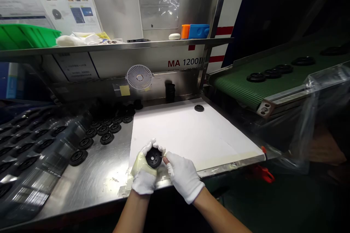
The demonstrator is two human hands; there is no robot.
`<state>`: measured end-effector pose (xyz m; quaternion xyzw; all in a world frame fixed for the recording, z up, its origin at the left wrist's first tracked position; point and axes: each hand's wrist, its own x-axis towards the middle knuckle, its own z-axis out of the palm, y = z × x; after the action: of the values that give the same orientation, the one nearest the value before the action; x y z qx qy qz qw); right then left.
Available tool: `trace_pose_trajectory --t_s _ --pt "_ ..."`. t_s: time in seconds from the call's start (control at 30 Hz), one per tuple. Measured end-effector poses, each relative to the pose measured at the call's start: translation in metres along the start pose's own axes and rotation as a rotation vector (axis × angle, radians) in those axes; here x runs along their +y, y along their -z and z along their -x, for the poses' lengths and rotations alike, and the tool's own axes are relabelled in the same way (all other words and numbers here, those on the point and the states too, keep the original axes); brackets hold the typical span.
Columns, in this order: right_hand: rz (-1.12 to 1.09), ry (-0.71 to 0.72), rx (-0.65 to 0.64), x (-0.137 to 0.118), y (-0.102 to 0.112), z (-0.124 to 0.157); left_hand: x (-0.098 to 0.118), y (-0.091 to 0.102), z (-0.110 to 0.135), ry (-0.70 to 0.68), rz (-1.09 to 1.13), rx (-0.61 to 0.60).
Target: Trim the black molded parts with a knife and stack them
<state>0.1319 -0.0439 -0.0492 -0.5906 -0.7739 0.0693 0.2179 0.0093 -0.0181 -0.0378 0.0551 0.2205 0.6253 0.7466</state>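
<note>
My left hand (144,169), in a white glove with a yellowish palm, has its fingers curled around a black round ribbed part (153,158). The part's face, with a small hole at its centre, is tipped up toward me. My right hand (183,174), in a white glove with a bare fingertip showing, is closed in a pinch at the right edge of that part. Whatever sits between its fingers is too small to make out. Both hands are over the front edge of a white sheet (186,134) on the metal table.
Similar black parts (103,130) lie to the left, beside a clear plastic tray (41,167) full of them. One black part (199,108) rests on the sheet's far side. A green conveyor (246,87) carries several more. A small fan (139,77) stands below the shelf (117,46).
</note>
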Motion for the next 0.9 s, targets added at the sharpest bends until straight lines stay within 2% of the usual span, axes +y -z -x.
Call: trace_pose_trajectory --t_s 0.23,0.43,0.57,0.8,0.9 --pt "-0.014 0.009 -0.003 -0.016 -0.01 0.011 -0.002 0.007 -0.012 -0.114 0.009 0.063" --pt "-0.038 -0.016 0.018 -0.008 -0.003 0.004 0.008 0.003 -0.002 0.041 -0.109 0.036" --pt "-0.031 -0.049 0.03 -0.006 -0.005 0.005 0.006 0.003 -0.006 0.015 -0.077 0.058" --pt "-0.035 -0.059 0.021 -0.023 -0.018 0.015 -0.001 0.009 -0.014 -0.098 -0.014 0.128" --pt "-0.038 -0.065 0.02 -0.02 -0.015 0.012 0.003 0.009 -0.008 -0.049 -0.037 0.102"
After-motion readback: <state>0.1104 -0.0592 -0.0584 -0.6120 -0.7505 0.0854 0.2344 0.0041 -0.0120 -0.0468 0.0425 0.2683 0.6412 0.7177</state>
